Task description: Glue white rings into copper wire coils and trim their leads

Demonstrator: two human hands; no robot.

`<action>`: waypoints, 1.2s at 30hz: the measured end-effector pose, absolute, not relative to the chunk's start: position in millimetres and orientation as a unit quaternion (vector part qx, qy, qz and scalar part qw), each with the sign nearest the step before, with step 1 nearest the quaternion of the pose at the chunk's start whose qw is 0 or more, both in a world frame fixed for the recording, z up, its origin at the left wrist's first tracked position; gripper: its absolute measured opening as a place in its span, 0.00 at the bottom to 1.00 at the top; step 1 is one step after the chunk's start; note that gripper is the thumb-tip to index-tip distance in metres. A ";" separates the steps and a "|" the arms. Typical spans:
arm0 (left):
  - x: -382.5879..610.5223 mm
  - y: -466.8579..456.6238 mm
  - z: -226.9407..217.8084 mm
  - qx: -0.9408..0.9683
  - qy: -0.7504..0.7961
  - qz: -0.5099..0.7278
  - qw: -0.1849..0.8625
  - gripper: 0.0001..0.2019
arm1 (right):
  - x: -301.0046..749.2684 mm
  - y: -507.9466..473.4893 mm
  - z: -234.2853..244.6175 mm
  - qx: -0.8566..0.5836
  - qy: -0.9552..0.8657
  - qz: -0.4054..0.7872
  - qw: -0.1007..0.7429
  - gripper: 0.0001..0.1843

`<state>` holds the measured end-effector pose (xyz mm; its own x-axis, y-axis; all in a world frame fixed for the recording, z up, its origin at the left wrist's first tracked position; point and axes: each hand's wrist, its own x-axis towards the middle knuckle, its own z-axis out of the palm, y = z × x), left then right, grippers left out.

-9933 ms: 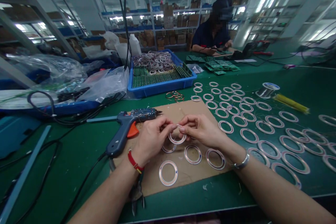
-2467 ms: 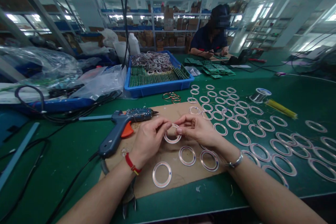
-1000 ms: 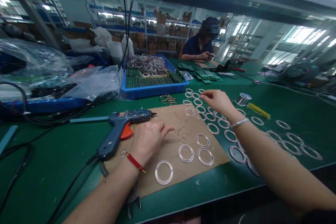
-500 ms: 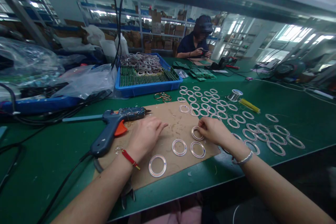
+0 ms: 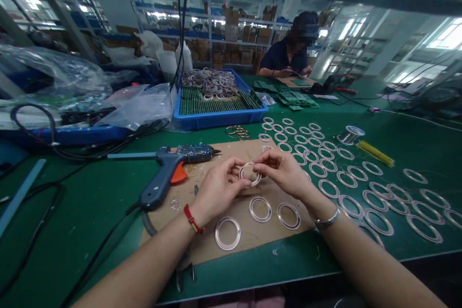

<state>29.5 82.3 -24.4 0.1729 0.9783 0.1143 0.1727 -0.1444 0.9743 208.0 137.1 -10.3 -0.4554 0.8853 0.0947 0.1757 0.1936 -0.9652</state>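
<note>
Both my hands hold one flat copper-and-white ring coil (image 5: 248, 164) raised over the brown cardboard sheet (image 5: 241, 245). My left hand (image 5: 221, 186) pinches its left side between thumb and fingers. My right hand (image 5: 283, 172) grips the upper right of its rim. Below them on the cardboard lie three similar rings: a left one (image 5: 217, 234), a middle one (image 5: 251, 208) and a right one (image 5: 279, 212). Left of my left hand rests a blue glue gun (image 5: 159, 183) with an orange trigger. A cutting tool (image 5: 186, 264) is partly hidden under my left forearm.
Many loose rings (image 5: 328, 188) spread across the green table (image 5: 274, 264) on the right. Behind them are a solder spool (image 5: 350, 135) and a yellow stick (image 5: 375, 153). A blue tray (image 5: 220, 119) holds circuit boards and rings. A co-worker (image 5: 288, 55) sits across the table.
My right hand has lifted the ring from the cardboard and brought it left. My left hand has closed on it too. The camera view has shifted slightly left.
</note>
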 end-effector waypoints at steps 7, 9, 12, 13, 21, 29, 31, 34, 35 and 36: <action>25.9 80.9 -23.7 0.680 0.511 0.384 0.359 0.08 | 214.7 131.3 -17.2 -0.397 -0.698 0.501 0.321 0.15; 25.2 80.8 -22.2 0.725 0.520 0.371 0.260 0.08 | 214.7 129.9 -18.2 -0.388 -0.703 0.508 0.312 0.14; 25.9 80.7 -20.8 0.743 0.517 0.368 0.215 0.08 | 214.2 129.4 -19.8 -0.376 -0.700 0.523 0.308 0.14; 26.7 80.7 -20.7 0.742 0.516 0.367 0.222 0.08 | 213.9 129.2 -20.6 -0.374 -0.694 0.532 0.309 0.14; 20.7 87.6 -20.5 0.731 0.610 0.269 0.144 0.20 | 204.6 118.7 -22.9 -0.305 -0.675 0.575 0.348 0.15; -9.9 94.9 -20.3 0.703 0.672 0.215 0.090 0.23 | 306.5 128.0 30.6 -0.400 -0.633 0.351 0.562 0.14; -7.4 94.0 -25.1 0.714 0.655 0.232 0.085 0.22 | 367.4 137.7 29.6 -0.516 -0.584 0.272 0.564 0.17; -2.0 94.5 -33.5 0.730 0.629 0.250 0.094 0.20 | 463.2 148.9 15.7 -0.712 -0.477 0.145 0.494 0.16; -0.5 95.1 -35.7 0.737 0.616 0.262 0.098 0.19 | 491.4 150.6 9.6 -0.742 -0.453 0.123 0.478 0.16; 0.7 95.7 -37.3 0.743 0.603 0.273 0.101 0.18 | 515.9 151.6 3.4 -0.774 -0.429 0.105 0.455 0.16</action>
